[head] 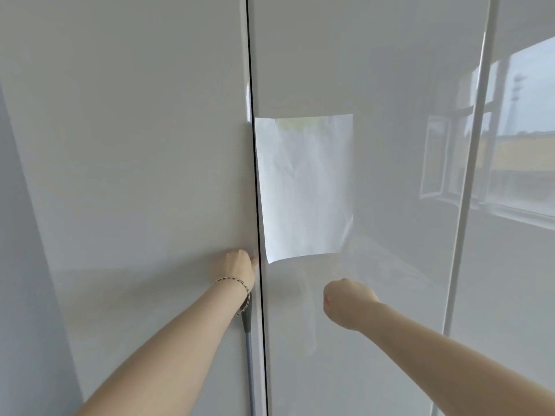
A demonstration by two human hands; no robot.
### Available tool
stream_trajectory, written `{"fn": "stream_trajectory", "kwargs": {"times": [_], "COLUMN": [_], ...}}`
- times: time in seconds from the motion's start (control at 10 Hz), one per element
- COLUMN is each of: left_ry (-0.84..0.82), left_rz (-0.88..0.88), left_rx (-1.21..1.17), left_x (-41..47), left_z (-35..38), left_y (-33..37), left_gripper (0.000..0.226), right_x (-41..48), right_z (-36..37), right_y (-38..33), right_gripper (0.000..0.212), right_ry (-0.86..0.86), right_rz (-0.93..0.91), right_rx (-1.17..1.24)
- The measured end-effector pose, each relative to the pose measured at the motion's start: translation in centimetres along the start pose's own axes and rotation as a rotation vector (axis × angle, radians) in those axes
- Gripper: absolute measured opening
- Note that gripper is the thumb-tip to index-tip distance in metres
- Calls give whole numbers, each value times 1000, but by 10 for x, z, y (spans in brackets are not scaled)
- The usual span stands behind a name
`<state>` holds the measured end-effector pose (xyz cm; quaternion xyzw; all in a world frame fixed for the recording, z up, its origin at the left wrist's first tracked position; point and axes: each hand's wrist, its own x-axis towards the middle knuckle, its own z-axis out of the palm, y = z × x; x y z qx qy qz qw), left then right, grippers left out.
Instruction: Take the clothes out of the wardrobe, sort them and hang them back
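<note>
The wardrobe stands closed in front of me, with glossy white doors and no clothes in sight. My left hand (238, 267) is at the right edge of the left door (135, 175), its fingers curled into the dark seam between the doors, just above a grey vertical handle (247, 321). A bracelet is on that wrist. My right hand (345, 300) is curled into a fist in front of the right door (390, 265), holding nothing and a little off the surface.
A white sheet of paper (304, 187) is stuck on the right door beside the seam. A third panel (516, 265) at the far right reflects a window. A grey wall strip (18, 265) runs down the left.
</note>
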<state>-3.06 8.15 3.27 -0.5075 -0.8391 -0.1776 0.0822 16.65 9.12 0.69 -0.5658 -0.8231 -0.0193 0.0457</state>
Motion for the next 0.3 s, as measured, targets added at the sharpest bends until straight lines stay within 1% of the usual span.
{"fn": "stream_trajectory", "kwargs": {"times": [0.1,0.2,0.3], "left_ry": [-21,-99,-212], "left_rz": [50,48,60], "left_rx": [-33,-57,-105], "left_x": [-1,-14,-22], "left_z": [5,4,-5], "left_y": [-6,-7,-9], "left_gripper": [29,42,30], "right_x": [-8,-22,-34], "right_z": [1,-2,-5], "right_y": [-4,-11,-12], "right_gripper": [29,30,33], "right_ry": [10,-45,-124], "right_rz": [26,61,61], "right_rx": [8,2,-19]}}
